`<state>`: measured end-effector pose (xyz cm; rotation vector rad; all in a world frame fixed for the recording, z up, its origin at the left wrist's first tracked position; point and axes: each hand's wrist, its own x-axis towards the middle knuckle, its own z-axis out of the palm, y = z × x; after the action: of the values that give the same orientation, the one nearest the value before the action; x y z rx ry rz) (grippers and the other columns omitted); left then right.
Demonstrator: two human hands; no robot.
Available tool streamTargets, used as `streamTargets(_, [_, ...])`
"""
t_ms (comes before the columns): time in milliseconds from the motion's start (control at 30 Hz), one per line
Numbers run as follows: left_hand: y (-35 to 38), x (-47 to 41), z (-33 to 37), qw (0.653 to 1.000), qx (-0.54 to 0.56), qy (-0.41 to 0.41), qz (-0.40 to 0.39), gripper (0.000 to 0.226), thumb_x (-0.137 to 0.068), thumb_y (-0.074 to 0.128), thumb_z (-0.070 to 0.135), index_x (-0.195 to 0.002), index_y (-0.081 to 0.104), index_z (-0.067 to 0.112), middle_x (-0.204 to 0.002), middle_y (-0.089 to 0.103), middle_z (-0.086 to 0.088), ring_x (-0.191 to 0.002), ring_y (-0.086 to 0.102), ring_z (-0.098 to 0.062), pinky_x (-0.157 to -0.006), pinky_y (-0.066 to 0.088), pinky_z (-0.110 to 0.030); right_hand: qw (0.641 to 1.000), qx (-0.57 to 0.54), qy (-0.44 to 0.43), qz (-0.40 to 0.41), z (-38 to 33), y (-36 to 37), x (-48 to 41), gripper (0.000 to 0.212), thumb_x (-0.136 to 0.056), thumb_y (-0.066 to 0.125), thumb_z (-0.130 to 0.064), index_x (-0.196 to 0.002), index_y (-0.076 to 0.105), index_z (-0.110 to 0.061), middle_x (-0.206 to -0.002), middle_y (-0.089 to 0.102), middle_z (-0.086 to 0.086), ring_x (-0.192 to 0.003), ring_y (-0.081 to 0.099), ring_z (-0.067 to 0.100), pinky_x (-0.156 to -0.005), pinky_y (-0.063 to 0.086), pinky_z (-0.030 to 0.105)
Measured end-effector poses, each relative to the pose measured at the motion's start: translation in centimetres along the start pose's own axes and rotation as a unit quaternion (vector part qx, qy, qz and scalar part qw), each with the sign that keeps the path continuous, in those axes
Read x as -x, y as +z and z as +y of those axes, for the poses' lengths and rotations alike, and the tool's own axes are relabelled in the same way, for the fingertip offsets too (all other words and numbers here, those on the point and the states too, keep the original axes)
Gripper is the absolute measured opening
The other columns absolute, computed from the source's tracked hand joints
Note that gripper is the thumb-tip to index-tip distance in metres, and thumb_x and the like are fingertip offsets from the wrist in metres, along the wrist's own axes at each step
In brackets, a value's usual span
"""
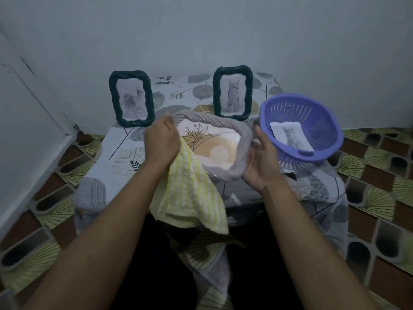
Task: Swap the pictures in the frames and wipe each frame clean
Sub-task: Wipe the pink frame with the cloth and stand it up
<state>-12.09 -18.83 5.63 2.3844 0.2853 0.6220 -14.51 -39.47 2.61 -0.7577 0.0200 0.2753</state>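
Now the left hand point(162, 139) is bunched around a yellow-and-white checked cloth point(192, 198), its grip closed on the upper end. The rest of the cloth hangs down over the forearm toward the person's lap. This hand and the cloth sit against the left rim of a grey frame point(223, 124), which is tilted face up above the middle of the bench point(125, 153). The frame shows a picture point(214, 144) of a pale sun and line-drawn leaves. The right hand point(261, 162) holds the frame's right edge, palm turned inward and thumb raised, its grip wrapped loosely on the grey rim.

Behind, two dark woven frames stand upright near the wall. The left dark frame point(149, 97) has a blurred grey picture in it, and the right dark frame point(216, 92) shows a seated cat. To the right, a purple basket point(312, 113) rests tilted on the bench's leaf-patterned cover, with a loose cat photo point(291, 136) lying inside it. Patterned floor tiles point(380, 175) surround the bench.
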Motion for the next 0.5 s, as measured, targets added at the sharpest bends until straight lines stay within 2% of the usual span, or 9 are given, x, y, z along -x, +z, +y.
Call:
streamTargets(67, [0.1,0.1,-0.1,0.999,0.015,-0.032,0.018,0.051,-0.108,0.026,0.022,-0.091,0.063,-0.008,-0.099,0.064,-0.031,-0.096,0.059,-0.042,-0.075,0.034,-0.038,0.999,0.024,-0.018,0.019,1.2,0.5,-0.3,0.057,-0.104,0.033,-0.048,-0.110,0.076,-0.011,-0.116,0.071,0.016,-0.107,0.068,0.029,-0.095,0.054,0.044])
streamTargets(100, [0.2,0.3,-0.1,0.999,0.020,-0.041,0.027,0.051,-0.108,0.026,0.023,-0.094,0.063,-0.008,-0.101,0.065,-0.030,-0.098,0.059,-0.042,-0.073,0.030,-0.036,0.998,0.041,-0.026,0.039,1.6,0.8,-0.5,0.059,-0.104,0.030,-0.050,-0.116,0.073,-0.011,-0.116,0.072,0.016,-0.108,0.068,0.030,-0.095,0.054,0.045])
streamTargets(200, [0.4,0.5,-0.4,0.998,0.031,-0.039,0.049,0.048,-0.108,0.027,0.027,-0.104,0.062,-0.005,-0.105,0.065,-0.027,-0.100,0.058,-0.039,-0.070,0.025,-0.031,0.990,0.087,-0.061,0.089,2.2,1.8,-0.6,0.057,-0.104,0.032,-0.048,-0.139,0.052,-0.007,-0.121,0.069,0.018,-0.110,0.068,0.032,-0.092,0.057,0.046])
streamTargets(300, [0.4,0.0,-0.5,0.997,0.019,-0.029,0.063,0.044,-0.108,0.026,0.032,-0.124,0.057,0.006,-0.107,0.066,-0.023,-0.103,0.059,-0.041,-0.073,0.031,-0.034,0.979,0.132,-0.098,0.122,2.6,2.9,-0.6,0.057,-0.104,0.036,-0.048,-0.142,0.048,-0.007,-0.131,0.063,0.019,-0.117,0.064,0.033,-0.099,0.051,0.054])
streamTargets(333, [0.4,-0.2,-0.5,0.997,-0.014,-0.033,0.068,0.044,-0.108,0.025,0.034,-0.132,0.053,0.010,-0.108,0.067,-0.022,-0.104,0.060,-0.041,-0.079,0.036,-0.039,0.976,0.138,-0.109,0.126,2.7,3.3,-0.5,0.062,-0.101,0.041,-0.052,-0.143,0.047,-0.007,-0.134,0.060,0.019,-0.121,0.061,0.034,-0.102,0.048,0.057])
streamTargets(367, [0.5,-0.4,-0.5,0.995,-0.051,-0.029,0.074,0.046,-0.108,0.023,0.035,-0.141,0.046,0.012,-0.109,0.068,-0.021,-0.106,0.061,-0.039,-0.092,0.038,-0.043,0.974,0.148,-0.119,0.124,3.0,3.3,-0.7,0.072,-0.096,0.047,-0.060,-0.144,0.046,-0.008,-0.139,0.057,0.019,-0.127,0.057,0.034,-0.106,0.044,0.059])
streamTargets(433, [1.0,-0.5,-0.1,0.992,-0.101,0.010,0.080,0.054,-0.106,0.018,0.036,-0.151,0.034,0.010,-0.123,0.065,-0.018,-0.120,0.057,-0.034,-0.115,0.021,-0.047,0.969,0.181,-0.127,0.110,3.4,3.6,-0.9,0.087,-0.086,0.053,-0.071,-0.144,0.046,-0.006,-0.143,0.053,0.020,-0.134,0.050,0.033,-0.112,0.038,0.058])
streamTargets(500, [1.5,0.3,1.0,0.989,-0.114,0.078,0.055,0.060,-0.104,0.012,0.038,-0.153,0.029,0.007,-0.145,0.050,-0.017,-0.139,0.040,-0.031,-0.121,0.009,-0.050,0.961,0.224,-0.132,0.098,3.7,4.6,-0.4,0.067,-0.099,0.043,-0.055,-0.138,0.051,-0.001,-0.137,0.057,0.023,-0.132,0.052,0.033,-0.113,0.040,0.052])
